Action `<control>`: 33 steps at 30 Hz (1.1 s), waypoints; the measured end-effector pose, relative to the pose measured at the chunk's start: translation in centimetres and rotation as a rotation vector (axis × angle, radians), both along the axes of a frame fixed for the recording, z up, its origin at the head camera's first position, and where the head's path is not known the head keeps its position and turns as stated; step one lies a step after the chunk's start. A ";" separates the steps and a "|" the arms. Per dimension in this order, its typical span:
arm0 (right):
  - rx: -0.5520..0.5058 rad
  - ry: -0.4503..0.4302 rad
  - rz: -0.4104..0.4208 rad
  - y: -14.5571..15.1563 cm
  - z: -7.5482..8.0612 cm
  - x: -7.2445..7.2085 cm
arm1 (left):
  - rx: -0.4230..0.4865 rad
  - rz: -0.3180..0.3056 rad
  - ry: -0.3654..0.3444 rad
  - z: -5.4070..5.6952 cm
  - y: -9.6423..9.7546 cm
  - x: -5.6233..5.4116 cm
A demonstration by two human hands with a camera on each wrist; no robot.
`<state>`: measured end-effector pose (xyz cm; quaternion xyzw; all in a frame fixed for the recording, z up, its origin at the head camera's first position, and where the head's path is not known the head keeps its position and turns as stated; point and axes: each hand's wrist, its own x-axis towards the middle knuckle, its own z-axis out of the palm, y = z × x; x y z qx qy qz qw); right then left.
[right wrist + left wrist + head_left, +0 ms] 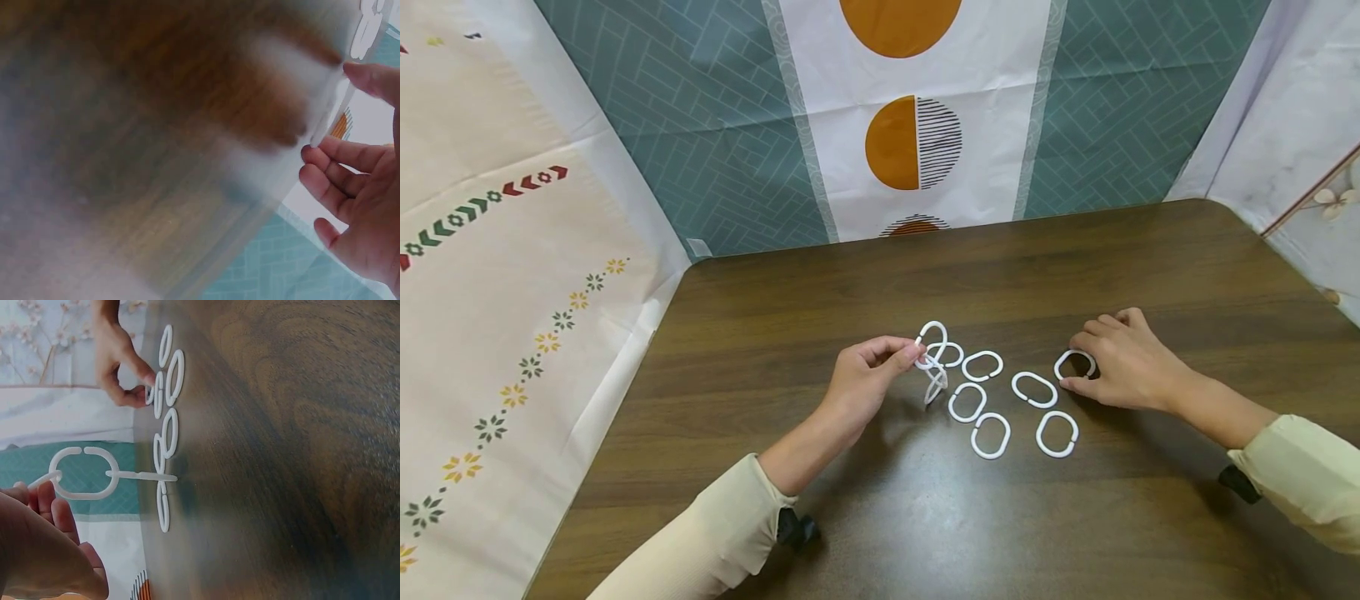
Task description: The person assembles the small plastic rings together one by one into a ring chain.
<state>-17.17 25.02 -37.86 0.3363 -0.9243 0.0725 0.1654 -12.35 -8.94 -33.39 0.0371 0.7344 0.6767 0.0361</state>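
A brown wooden table (790, 308) takes most of the view. Behind it hangs a green cloth (722, 142) with a white strip of orange circles; on the left side there is a cream cloth (482, 342) with small flowers. Two pale sleeves (707, 533) come in from the lower edge and the right edge. The right hand (1120, 362) is bent in a narrow pinch, its thumb and fingertips at two ends of one white ring (1057, 367); whether this ring is lifted, I cannot tell. The left hand (871, 379) pinches the upper end of a chain (115, 475) of three joined white rings, which hangs down. Between the hands, six loose rings (1036, 378) lie on the table, near each other.
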 end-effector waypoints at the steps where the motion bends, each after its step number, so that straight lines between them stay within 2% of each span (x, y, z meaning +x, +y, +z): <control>1: -0.014 0.025 0.012 -0.1 0.1 -0.1 | 0.002 -0.001 0.001 0.0 0.0 0.0; 12: -0.252 0.133 0.143 -3.2 3.1 -1.2 | -0.021 -0.023 -0.014 0.0 0.2 0.1; 22: -0.391 0.102 0.232 -6.8 4.8 -1.3 | -0.026 -0.069 -0.022 -0.3 0.4 0.2; 33: -0.505 0.047 0.401 -11.1 5.7 -0.8 | -0.031 -0.164 -0.048 -0.4 0.7 0.3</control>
